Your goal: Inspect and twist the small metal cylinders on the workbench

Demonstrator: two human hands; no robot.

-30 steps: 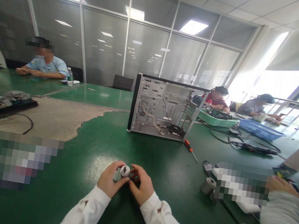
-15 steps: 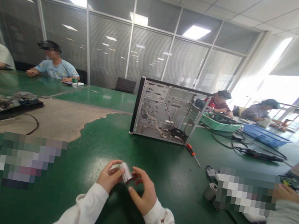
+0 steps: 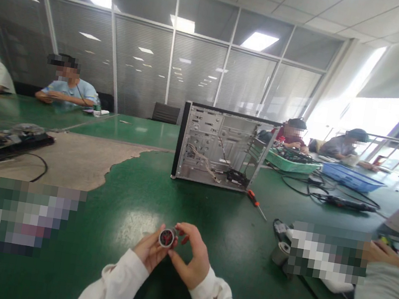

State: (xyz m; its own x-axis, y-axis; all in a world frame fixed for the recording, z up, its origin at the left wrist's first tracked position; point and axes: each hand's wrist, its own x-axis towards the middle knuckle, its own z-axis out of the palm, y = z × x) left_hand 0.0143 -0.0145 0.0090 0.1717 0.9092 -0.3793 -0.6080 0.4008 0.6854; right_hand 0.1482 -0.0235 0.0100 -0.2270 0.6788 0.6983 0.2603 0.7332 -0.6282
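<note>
My left hand (image 3: 151, 249) and right hand (image 3: 191, 256) pinch a small metal cylinder (image 3: 166, 238).
Fingers curled, both grip it end-on, red showing inside; an open computer case (image 3: 218, 147) stands well beyond.

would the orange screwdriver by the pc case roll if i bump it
Probably, a little: the screwdriver lies loose on the glossy green tabletop. Its thick handle and thin shaft suggest it would swing round rather than roll straight.
</note>
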